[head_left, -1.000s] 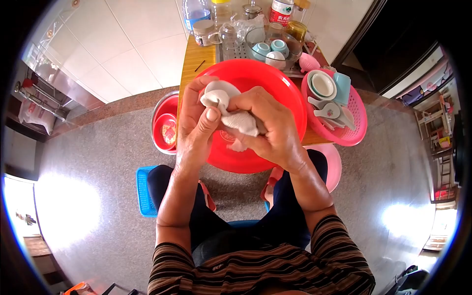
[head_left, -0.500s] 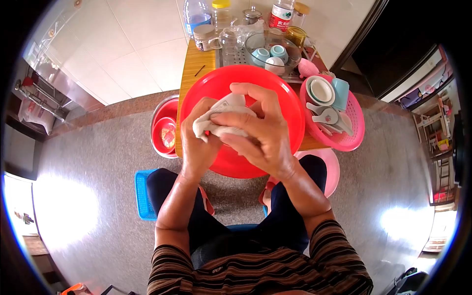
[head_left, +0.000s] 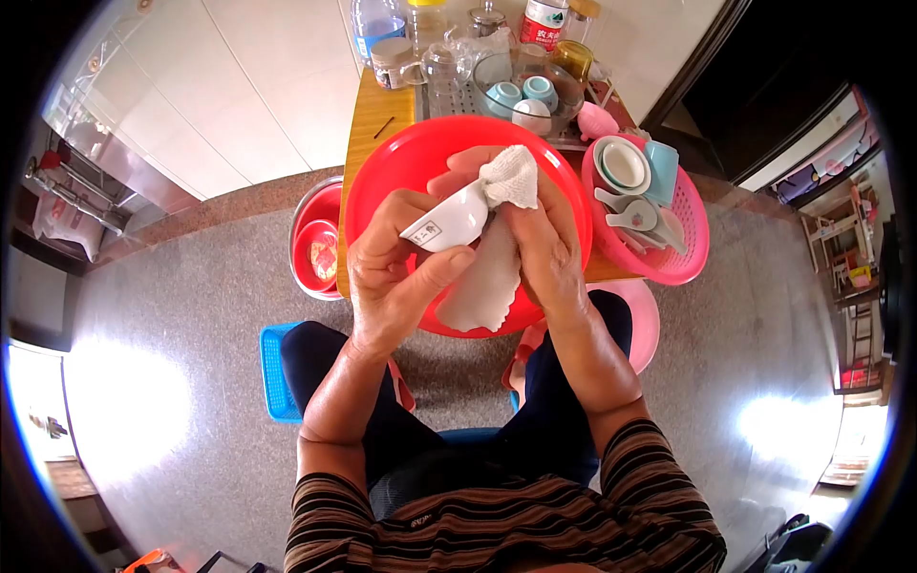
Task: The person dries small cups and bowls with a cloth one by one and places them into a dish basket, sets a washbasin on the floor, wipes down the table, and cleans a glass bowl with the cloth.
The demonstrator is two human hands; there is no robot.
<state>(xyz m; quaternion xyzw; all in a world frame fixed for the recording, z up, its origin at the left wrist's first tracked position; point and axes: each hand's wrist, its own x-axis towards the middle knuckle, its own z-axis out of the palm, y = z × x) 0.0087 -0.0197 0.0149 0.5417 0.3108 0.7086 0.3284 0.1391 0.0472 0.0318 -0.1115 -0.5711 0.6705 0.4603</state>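
Note:
Over the red basin (head_left: 382,186), my left hand (head_left: 387,272) grips a small white bowl (head_left: 449,222) by its side, thumb in front and fingers behind. The bowl is tilted and carries a dark square print near its lower left end. A white cloth (head_left: 482,282) is in my right hand (head_left: 546,239), its upper part bunched over the bowl's right edge and its lower part hanging down. Part of the right fingers is hidden behind the bowl and cloth.
A pink basket (head_left: 680,258) with bowls, a blue cup and spoons (head_left: 632,212) stands right of the basin. Behind are a glass bowl (head_left: 492,72) with small cups, jars and bottles. A metal-rimmed red bowl (head_left: 304,234) is left, a blue basket (head_left: 277,372) below it.
The bowl has turned so its printed side shows at the left. The cloth now hangs down from my right hand, which has shifted from over the bowl to its right edge.

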